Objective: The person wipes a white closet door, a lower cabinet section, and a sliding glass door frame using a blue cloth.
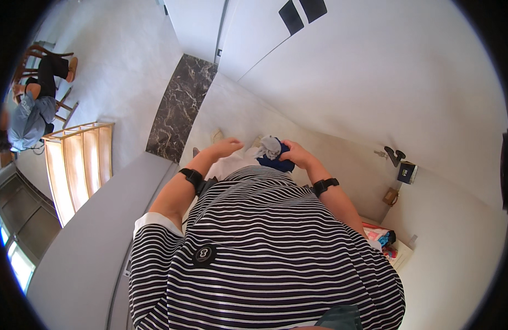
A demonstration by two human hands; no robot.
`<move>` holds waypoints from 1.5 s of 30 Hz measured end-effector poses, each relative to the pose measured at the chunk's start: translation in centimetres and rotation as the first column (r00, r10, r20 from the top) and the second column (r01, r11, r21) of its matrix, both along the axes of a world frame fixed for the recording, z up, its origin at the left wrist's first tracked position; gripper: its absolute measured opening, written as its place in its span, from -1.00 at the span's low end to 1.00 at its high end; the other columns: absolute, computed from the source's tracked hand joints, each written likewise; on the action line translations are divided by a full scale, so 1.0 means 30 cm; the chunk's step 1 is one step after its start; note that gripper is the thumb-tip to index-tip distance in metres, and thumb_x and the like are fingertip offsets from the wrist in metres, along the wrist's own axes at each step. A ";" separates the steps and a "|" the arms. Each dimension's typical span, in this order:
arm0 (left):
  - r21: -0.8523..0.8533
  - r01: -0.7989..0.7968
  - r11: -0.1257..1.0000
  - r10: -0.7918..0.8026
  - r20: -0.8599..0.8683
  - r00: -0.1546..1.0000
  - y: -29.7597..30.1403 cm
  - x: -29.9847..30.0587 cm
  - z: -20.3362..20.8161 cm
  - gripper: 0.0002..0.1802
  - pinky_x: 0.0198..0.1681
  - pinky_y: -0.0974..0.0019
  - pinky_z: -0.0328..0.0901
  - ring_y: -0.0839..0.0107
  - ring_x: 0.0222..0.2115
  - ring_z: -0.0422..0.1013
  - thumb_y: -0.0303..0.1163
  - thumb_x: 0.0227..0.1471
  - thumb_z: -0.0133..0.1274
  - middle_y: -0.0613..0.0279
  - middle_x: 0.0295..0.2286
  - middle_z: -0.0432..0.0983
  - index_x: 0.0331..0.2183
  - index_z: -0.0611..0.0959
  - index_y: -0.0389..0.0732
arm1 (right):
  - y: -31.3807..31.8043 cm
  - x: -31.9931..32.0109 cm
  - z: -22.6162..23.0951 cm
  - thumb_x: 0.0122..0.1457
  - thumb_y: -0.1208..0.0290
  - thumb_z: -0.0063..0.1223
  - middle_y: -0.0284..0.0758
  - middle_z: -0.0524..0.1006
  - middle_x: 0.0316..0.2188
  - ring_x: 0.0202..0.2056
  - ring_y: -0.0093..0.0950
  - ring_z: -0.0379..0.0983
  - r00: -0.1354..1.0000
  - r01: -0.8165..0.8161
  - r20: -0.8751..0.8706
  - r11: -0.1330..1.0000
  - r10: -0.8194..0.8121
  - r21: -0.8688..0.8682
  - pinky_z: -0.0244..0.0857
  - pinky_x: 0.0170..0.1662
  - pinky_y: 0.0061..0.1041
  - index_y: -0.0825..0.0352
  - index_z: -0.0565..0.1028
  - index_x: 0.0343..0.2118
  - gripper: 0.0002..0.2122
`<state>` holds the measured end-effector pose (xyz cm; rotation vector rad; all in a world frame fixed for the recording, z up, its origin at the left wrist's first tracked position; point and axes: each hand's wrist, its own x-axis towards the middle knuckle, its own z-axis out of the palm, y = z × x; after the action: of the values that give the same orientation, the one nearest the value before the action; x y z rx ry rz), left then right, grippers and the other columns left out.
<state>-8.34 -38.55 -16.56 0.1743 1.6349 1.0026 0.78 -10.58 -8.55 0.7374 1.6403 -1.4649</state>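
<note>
In front of my waist, my right hand [298,154] is closed on a bundle of dark blue cloth [278,163]. A crumpled light grey cloth [270,146] lies against the top of the bundle. I cannot make out the exact kind of either cloth. To the left of them, my left hand [227,147] is held with its fingers stretched out and nothing in it, a short way from the grey cloth. Each of my forearms carries a black strap.
White doors and walls stand close ahead and right, with a black handle [395,156]. A dark marble threshold [179,104] crosses the floor. Leftward are a wooden shelf rack [79,165] and a seated person [34,110]. Colourful items fill a box [400,255] at right.
</note>
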 end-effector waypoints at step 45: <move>0.126 0.932 0.340 -0.883 0.384 0.270 0.067 0.234 -0.195 -0.70 -0.25 0.15 0.42 0.21 -0.36 0.53 -0.24 -0.06 0.13 0.13 -0.34 0.63 -0.28 0.70 -0.19 | 0.161 0.451 -0.294 -0.06 0.38 0.03 -0.35 0.56 -0.33 -0.43 -0.54 0.50 0.692 0.156 0.697 0.904 0.188 -0.398 0.43 -0.41 -0.57 0.36 0.51 -0.14 -0.63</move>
<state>-1.34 -36.53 -22.41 0.7128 0.8990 -0.0331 14.30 -5.74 -17.36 0.8854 0.6694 -1.2143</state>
